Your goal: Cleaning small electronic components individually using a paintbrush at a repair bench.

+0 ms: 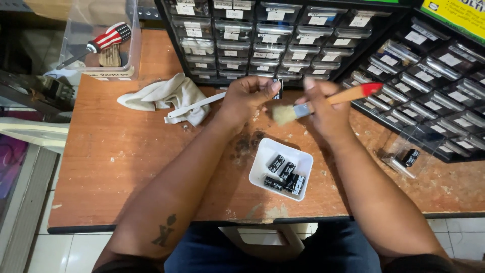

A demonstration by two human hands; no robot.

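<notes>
Both hands up over the desk, brush meeting a small black part.

Left hand [247, 96] pinches a small black cylinder [277, 88] between its fingertips, held above the wooden table [116, 162] and just in front of the drawer cabinet [273, 40]. Right hand [323, 108] is closed around a paintbrush [328, 101], red-tipped handle pointing to 3 o'clock, pale bristles aimed at 9 o'clock, close to the part. At 6 o'clock from the hands sits a white tray [303, 162] holding several more black cylinders. A white rag [166, 93] lies at 9 o'clock, a loose clear drawer [404, 156] at 4 o'clock. Dark dust [247, 144] speckles the table below the hands. The risk, as I judge it: that fingertip pinch is light, so a firm stroke could flick the part out, and brushed-off dirt could drop into the tray.
</notes>
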